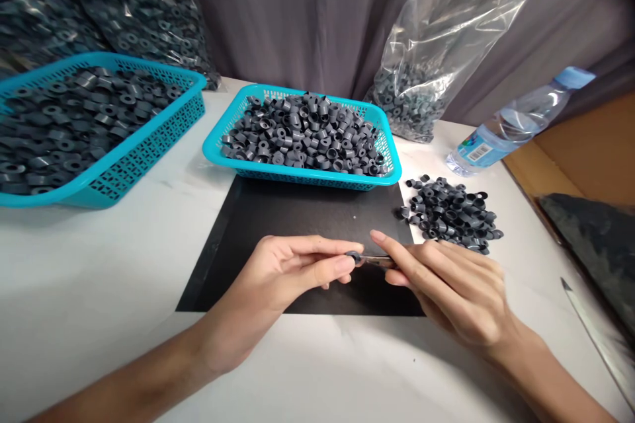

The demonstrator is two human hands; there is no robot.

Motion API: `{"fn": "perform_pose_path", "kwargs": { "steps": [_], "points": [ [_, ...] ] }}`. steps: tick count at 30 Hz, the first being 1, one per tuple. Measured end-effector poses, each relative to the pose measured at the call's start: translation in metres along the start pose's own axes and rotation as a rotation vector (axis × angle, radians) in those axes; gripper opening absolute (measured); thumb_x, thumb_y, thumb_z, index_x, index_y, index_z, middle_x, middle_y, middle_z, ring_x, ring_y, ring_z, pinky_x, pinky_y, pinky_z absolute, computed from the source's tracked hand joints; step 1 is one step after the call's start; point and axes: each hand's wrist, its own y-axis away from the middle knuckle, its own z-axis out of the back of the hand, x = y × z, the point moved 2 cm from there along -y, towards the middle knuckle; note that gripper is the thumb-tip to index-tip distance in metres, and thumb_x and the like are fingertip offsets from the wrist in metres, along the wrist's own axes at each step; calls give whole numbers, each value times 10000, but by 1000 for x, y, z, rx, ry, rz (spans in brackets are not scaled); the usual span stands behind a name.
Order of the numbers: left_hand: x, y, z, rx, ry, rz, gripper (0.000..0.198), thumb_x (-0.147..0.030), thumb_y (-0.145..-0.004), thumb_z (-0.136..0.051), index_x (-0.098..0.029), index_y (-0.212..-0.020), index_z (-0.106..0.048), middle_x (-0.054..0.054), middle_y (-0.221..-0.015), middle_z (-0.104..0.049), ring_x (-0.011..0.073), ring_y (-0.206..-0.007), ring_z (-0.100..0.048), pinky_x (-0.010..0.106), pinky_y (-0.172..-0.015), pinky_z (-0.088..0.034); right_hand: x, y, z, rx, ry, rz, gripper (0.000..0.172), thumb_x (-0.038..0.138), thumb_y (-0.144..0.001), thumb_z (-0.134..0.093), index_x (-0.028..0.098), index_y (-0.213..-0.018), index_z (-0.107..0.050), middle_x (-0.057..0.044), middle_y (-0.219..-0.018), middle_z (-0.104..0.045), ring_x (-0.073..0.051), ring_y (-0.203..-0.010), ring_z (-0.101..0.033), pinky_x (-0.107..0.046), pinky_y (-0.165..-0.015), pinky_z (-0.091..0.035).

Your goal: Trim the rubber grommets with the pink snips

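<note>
My left hand (282,277) pinches a small dark grey plastic ring (353,256) between thumb and fingertips, over a black mat (278,218). My right hand (446,284) holds a thin metal blade (377,259) whose tip meets the ring; the index finger lies along it. Both hands hover low over the mat's near half. Behind the mat stands a turquoise basket (307,175) heaped with the same grey rings. A loose pile of rings (451,211) lies on the white table just right of the mat, beside my right hand.
A larger turquoise basket (129,158) of rings stands at the left. Clear plastic bags of rings (426,79) lean at the back. A water bottle (516,122) lies at the right, next to a cardboard box (585,152). A knife blade (595,337) lies near the right edge.
</note>
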Motion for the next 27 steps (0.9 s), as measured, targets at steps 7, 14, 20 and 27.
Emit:
{"fn": "perform_pose_path", "kwargs": {
  "steps": [7, 14, 20, 27],
  "points": [
    [0, -1, 0, -36, -3, -17, 169, -364, -847, -776, -339, -1009, -819, -34, -894, -784, 113, -903, -665, 153, -791, -483, 1, -2, -2, 29, -51, -19, 549, 127, -989, -611, 74, -1506, -434, -31, -793, -615, -121, -663, -535, -279, -654, -429],
    [-1, 1, -2, -40, 19, 1, 167, -357, -848, -778, -339, -1009, -818, -39, -918, -792, 114, -916, -677, 156, -802, -493, 5, -5, 0, 38, 18, 15, 532, 118, -959, -656, 27, -1454, -486, -37, -816, -633, -124, -669, -536, -291, -666, -431],
    [2, 0, -3, -27, 50, 17, 165, -360, -840, -786, -331, -1000, -818, -40, -919, -789, 113, -917, -671, 157, -800, -494, 6, -5, 1, 42, 76, 46, 522, 120, -953, -667, 8, -1436, -503, -36, -803, -645, -126, -658, -526, -300, -675, -432],
    [4, 2, -3, -15, 66, 22, 155, -350, -843, -786, -330, -993, -817, -50, -889, -783, 96, -906, -664, 132, -792, -483, 5, -5, 2, 38, 116, 69, 534, 127, -947, -680, 10, -1438, -504, -40, -812, -662, -132, -672, -538, -306, -677, -433]
  ]
}}
